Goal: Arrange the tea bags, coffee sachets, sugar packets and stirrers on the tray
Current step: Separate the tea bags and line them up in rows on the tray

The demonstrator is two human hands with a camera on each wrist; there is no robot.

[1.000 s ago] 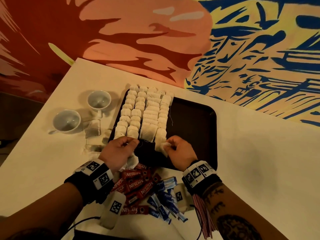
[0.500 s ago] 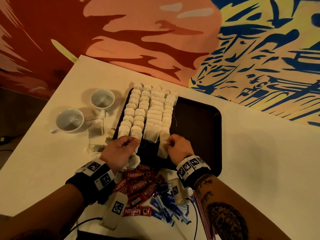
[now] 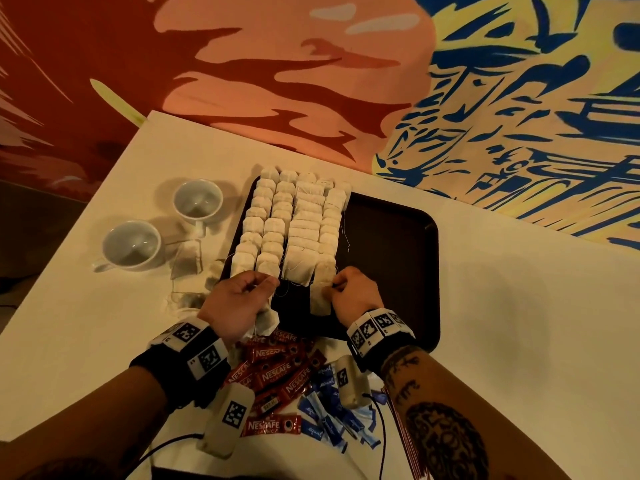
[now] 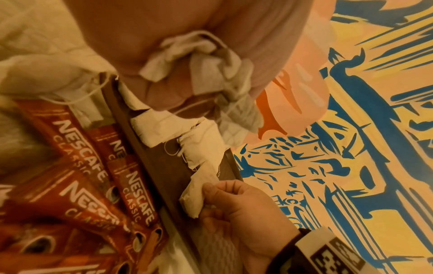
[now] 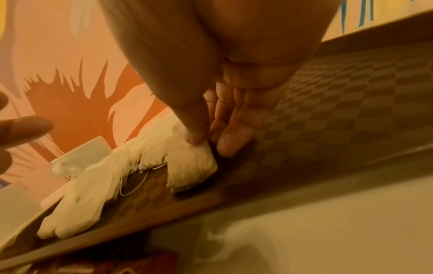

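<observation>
tea bag (image 3: 320,296) pinched, right hand (image 3: 353,294) (on tray (image 3: 398,254))

The stirrers (image 3: 403,434) lie mostly hidden under the right forearm.

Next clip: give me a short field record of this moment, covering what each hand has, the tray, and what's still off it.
left hand: grips a bunch of tea bags
right hand: pinches one tea bag on the tray
tray: four rows of tea bags on its left half, right half bare
off tray: coffee sachets, blue sugar packets, stirrers
beside tray: two cups
</observation>
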